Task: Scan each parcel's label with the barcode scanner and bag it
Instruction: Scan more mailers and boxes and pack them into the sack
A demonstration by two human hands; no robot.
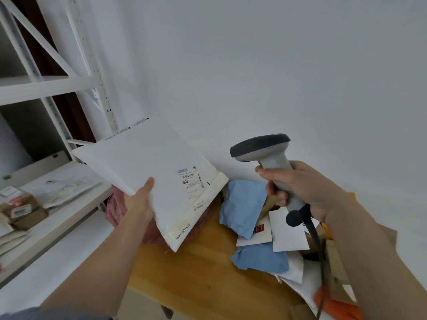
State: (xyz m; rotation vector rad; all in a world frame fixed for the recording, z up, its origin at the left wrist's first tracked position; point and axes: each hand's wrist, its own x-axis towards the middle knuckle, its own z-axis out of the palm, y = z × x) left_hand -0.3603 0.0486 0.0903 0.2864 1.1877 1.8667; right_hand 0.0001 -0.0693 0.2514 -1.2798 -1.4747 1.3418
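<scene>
Scanning is the step in hand: left hand [138, 199] grips the white parcel [150, 172] aloft, label [191, 179] up; right hand [298, 188] clasps the barcode scanner [265, 153] beside it. Next, its head must aim at that label.

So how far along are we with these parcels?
Mid-scan. Left hand holds a white mailer, label facing up; right hand grips the scanner. Blue parcels and envelopes wait on the table. No bag visible, so finished count is unclear.
</scene>
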